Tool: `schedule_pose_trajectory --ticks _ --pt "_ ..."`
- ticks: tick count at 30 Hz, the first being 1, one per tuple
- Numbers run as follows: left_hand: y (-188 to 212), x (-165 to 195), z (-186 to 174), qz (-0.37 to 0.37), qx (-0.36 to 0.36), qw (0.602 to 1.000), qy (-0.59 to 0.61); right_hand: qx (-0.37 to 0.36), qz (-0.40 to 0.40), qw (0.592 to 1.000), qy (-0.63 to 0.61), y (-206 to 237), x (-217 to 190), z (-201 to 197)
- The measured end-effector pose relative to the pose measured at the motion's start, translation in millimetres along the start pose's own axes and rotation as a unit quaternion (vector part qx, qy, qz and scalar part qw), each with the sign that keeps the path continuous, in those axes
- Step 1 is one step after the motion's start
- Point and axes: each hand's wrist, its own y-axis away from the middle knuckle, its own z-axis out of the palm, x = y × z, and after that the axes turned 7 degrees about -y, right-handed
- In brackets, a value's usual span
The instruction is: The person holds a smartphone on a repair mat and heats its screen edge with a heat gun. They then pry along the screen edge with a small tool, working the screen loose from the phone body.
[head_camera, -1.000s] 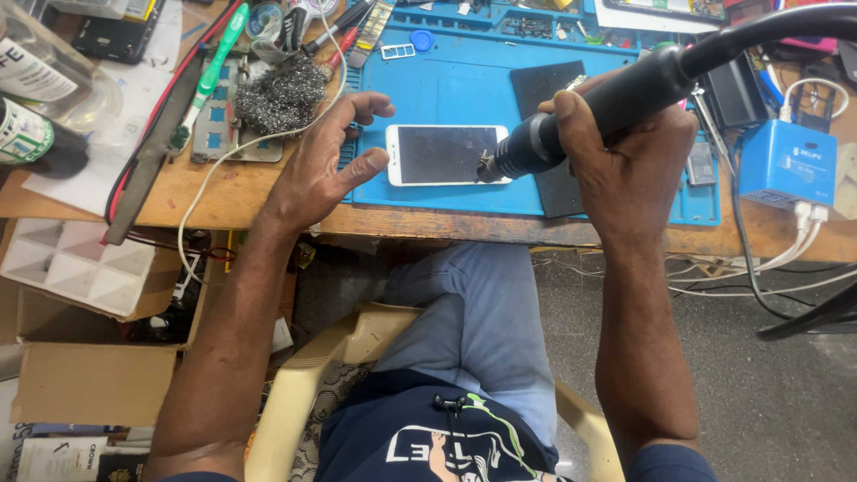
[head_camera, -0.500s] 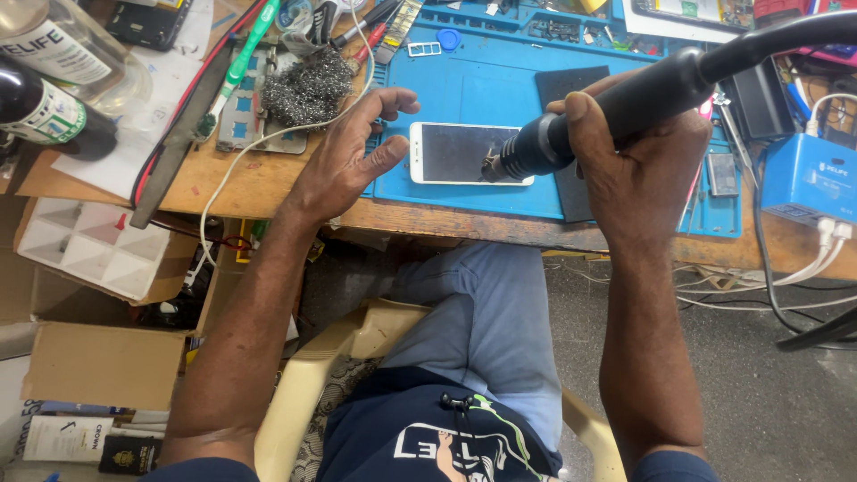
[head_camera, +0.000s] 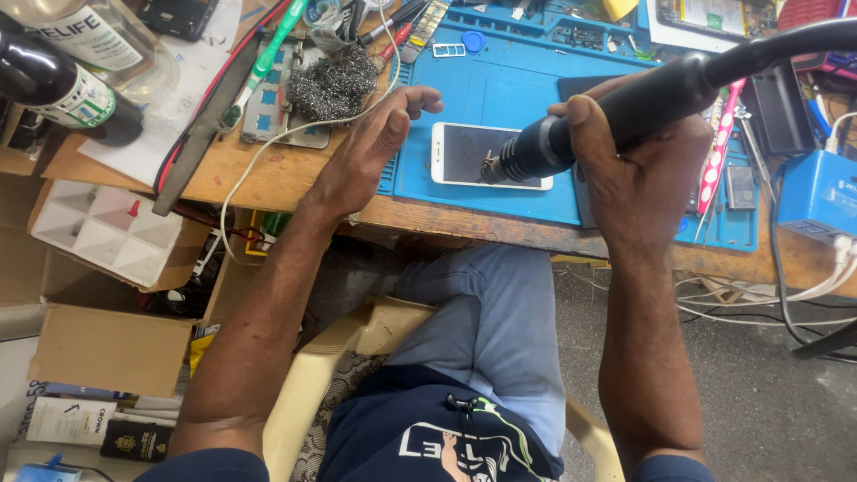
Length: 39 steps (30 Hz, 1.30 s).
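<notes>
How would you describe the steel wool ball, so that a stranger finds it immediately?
Start at the blue work mat on the wooden bench. Just beyond its left edge, above the left hand, lies the steel wool ball. It is the only grey, tangled, wiry clump there.

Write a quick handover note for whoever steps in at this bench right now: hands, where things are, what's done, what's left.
Right hand: gripping the black hot-air handpiece, nozzle down over the white phone, near its right end.
Left hand: open, holding nothing, resting at the left edge of the blue work mat, just left of the phone.
Phone lies flat, screen up, on the mat; steel wool pad and hand tools sit behind.
Done: handpiece brought to the phone.
Left: screen looks still seated; nothing appears lifted or removed yet.
</notes>
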Motion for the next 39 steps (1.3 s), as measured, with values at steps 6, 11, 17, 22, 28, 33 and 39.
schedule_pose_trajectory --ticks 6,11,17,22,28,33,39 --pt "0.8 -3.0 -1.5 0.008 0.002 1.0 0.005 -0.007 -0.027 0.999 -0.027 -4.2 -2.7 8.9" --pt "1.3 -4.6 -1.9 0.009 0.006 1.0 0.011 0.0 0.016 1.0 -0.026 -5.1 -6.3 14.8" --pt "0.4 -6.7 -0.9 0.013 0.009 1.0 0.015 0.0 0.031 0.999 -0.034 -5.5 -5.0 21.5" --pt "0.6 -7.4 0.0 0.013 0.011 1.0 0.019 -0.009 -0.017 0.998 -0.06 -2.8 -1.3 24.5" --pt "0.7 -7.4 -0.1 0.015 0.011 1.0 0.022 -0.005 0.027 0.998 -0.054 -0.7 0.4 27.7" --pt "0.9 -7.8 -0.7 0.019 0.01 0.999 0.031 -0.01 0.025 0.997 -0.066 0.0 -0.6 31.4" --pt "1.6 -8.7 -2.2 0.023 0.012 0.999 0.038 -0.011 0.024 0.998 -0.053 -2.2 -2.7 36.3"
